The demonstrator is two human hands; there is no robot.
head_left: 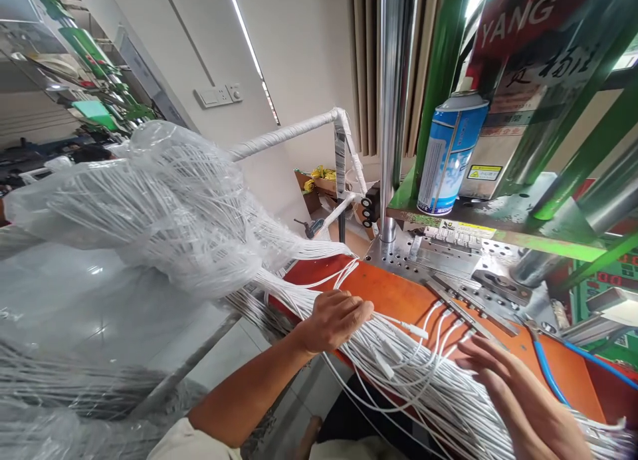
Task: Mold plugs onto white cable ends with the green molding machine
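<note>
Across the orange bench lies a thick bundle of white cables, with white plugs on some ends. My left hand is closed over the bundle, its fingers curled round thin white cables; how many is hidden. Nearer the right side, my right hand has its fingers stretched out and apart, above the bundle. Its fingertips are close to a row of white cable ends lined up along a metal strip mould. I cannot tell whether the fingertips touch the nearest one.
A green-framed press stands at the right, with a blue spray can on its ledge. Blue-handled pliers lie on the bench. More cables in clear plastic hang at the left beside a wrapped rail.
</note>
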